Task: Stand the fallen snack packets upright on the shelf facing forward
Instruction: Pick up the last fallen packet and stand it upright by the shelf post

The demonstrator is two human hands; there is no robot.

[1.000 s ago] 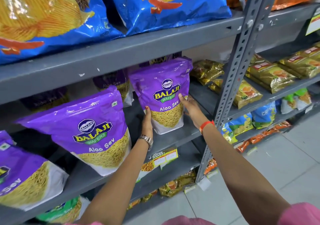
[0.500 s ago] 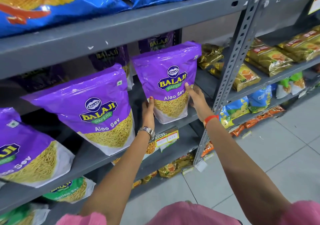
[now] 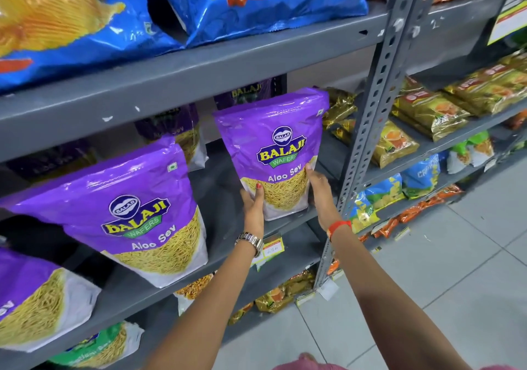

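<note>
head view: purple packet point(image 3: 281, 152) upright on the grey shelf point(image 3: 285, 221), front label facing outward. left hand point(image 3: 252, 208) pressed to its lower left edge, thumb on the front; right hand point(image 3: 319, 191) flat against its lower right edge, so the two-handed grip is clamped on the packet. a second purple packet point(image 3: 137, 212) stands left of the left hand, leaning slightly. a watch point(image 3: 251, 241) sits on the left wrist, an orange band point(image 3: 339, 225) on the right. a perforated post point(image 3: 370, 124) rises just right of the right hand; blue bags point(image 3: 256, 1) lie on the shelf above.
</note>
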